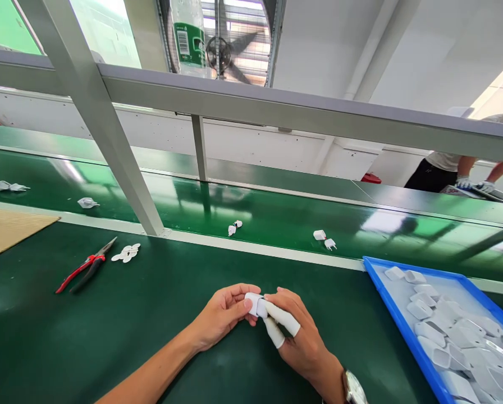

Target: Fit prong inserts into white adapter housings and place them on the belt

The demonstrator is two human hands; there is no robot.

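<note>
The worktop [108,336] is a dark green mat running along a glossy green belt [277,219], with a grey frame post [108,140] rising between them. At the right edge sits a blue tray [397,320] heaped with white shells [453,331]. Farther along the belt a co-worker's gloved hands [472,184] rest at another station. On the left of the mat lie red-handled pliers [85,272] with a small pile of white bits [126,253] just beside them; loose white parts [324,238] lie scattered on the belt.

Low in the middle, just above the mat, the left hand [222,314] and right hand [302,336] meet around one small white part [254,304]. Both grips are closed on it: left thumb and fingers pinch one end, while right fingers, two in white cots, press on the other.

By the look of it, the step in hand is fitting or pressing the part together between the fingertips. The next move likely calls for steady, square pressure so the halves seat without slipping, and for keeping the part clear of the mat.
</note>
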